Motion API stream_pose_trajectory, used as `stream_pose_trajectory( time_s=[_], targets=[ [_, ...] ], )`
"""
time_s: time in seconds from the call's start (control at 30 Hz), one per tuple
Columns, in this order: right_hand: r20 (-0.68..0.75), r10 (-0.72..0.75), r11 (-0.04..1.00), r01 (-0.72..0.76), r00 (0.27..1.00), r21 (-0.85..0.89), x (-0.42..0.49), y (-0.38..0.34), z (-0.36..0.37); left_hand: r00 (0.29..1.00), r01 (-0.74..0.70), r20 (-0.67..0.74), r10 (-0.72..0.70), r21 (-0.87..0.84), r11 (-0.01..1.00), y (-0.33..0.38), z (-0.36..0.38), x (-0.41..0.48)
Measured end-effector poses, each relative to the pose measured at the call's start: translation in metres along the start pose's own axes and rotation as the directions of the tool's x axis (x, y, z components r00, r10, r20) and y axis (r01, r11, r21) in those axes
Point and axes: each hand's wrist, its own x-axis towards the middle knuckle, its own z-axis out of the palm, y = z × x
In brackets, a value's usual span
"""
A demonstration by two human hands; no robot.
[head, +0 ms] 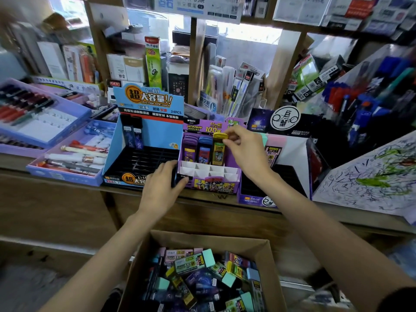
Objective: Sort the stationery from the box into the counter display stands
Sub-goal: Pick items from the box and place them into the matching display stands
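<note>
A cardboard box [267, 248] at the bottom holds several small lead-refill cases. On the counter stands a purple display stand [209, 185] with white dividers; a purple case [189, 149] and a blue case [204, 150] stand in its back row. My right hand [245, 149] pinches the yellow cap of a yellow case [218, 152] standing upright beside the blue one. My left hand [162, 185] rests on the purple stand's front left corner, fingers curled around its edge. A blue display stand [148, 131] to the left holds two dark cases [132, 136].
A dark purple stand [252, 197] sits right of the purple one, with a pink-topped case [273, 154] behind it. Lilac trays of pens [65, 174] lie at the left. A scribbled test sheet [369, 176] slopes at the right. Shelves of packaged pens rise behind the counter.
</note>
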Motion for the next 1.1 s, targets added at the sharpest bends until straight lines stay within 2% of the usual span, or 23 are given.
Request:
stream_pose_trajectory(
  time_s=[0.1, 0.23, 0.3, 0.37, 0.47, 0.53, 0.6, 0.7, 0.83, 1.0, 1.1],
  targets=[
    [0.097, 0.070, 0.996, -0.064, 0.993, -0.067, -0.005, 0.007, 0.007, 1.000, -0.005, 0.006, 0.005, 0.009, 1.000, 0.000, -0.001, 0.000],
    [0.142, 0.126, 0.992, -0.120, 0.982, -0.050, -0.005, 0.003, 0.003, 1.000, -0.023, 0.003, 0.023, -0.021, 1.000, 0.005, -0.007, -0.004],
    [0.189, 0.176, 0.984, -0.174, 0.966, -0.027, -0.005, -0.001, -0.005, 0.995, -0.091, -0.045, 0.089, -0.028, 0.995, 0.009, -0.013, -0.009],
    [0.209, 0.171, 0.985, -0.169, 0.963, -0.029, -0.012, -0.006, -0.016, 0.983, -0.174, -0.070, 0.172, -0.027, 0.984, 0.012, -0.018, -0.018],
    [0.215, 0.099, 0.995, -0.090, 0.972, -0.048, -0.040, -0.014, -0.036, 0.968, -0.250, -0.001, 0.251, -0.101, 0.963, 0.011, -0.020, -0.037],
    [0.277, 0.076, 0.997, -0.069, 0.958, -0.037, -0.066, -0.017, -0.045, 0.955, -0.266, 0.096, 0.280, -0.133, 0.955, 0.004, -0.013, -0.054],
    [0.368, 0.083, 0.997, -0.078, 0.926, -0.030, -0.096, -0.012, -0.047, 0.938, -0.250, 0.217, 0.270, -0.114, 0.961, -0.009, 0.002, -0.072],
    [0.502, 0.135, 0.990, -0.100, 0.854, -0.096, -0.142, 0.010, -0.036, 0.911, -0.156, 0.373, 0.178, -0.088, 0.984, -0.033, 0.033, -0.098],
    [0.641, 0.293, 0.954, -0.177, 0.709, -0.241, -0.197, 0.064, -0.004, 0.886, -0.018, 0.462, 0.042, -0.057, 0.998, -0.061, 0.077, -0.131],
    [0.608, 0.533, 0.842, -0.297, 0.588, -0.451, -0.247, 0.125, 0.033, 0.874, 0.026, 0.486, -0.016, -0.013, 1.000, -0.082, 0.126, -0.151],
    [0.626, 0.564, 0.824, -0.318, 0.538, -0.469, -0.260, 0.150, 0.049, 0.874, -0.008, 0.486, -0.024, 0.063, 0.998, -0.089, 0.148, -0.145]
  ],
)
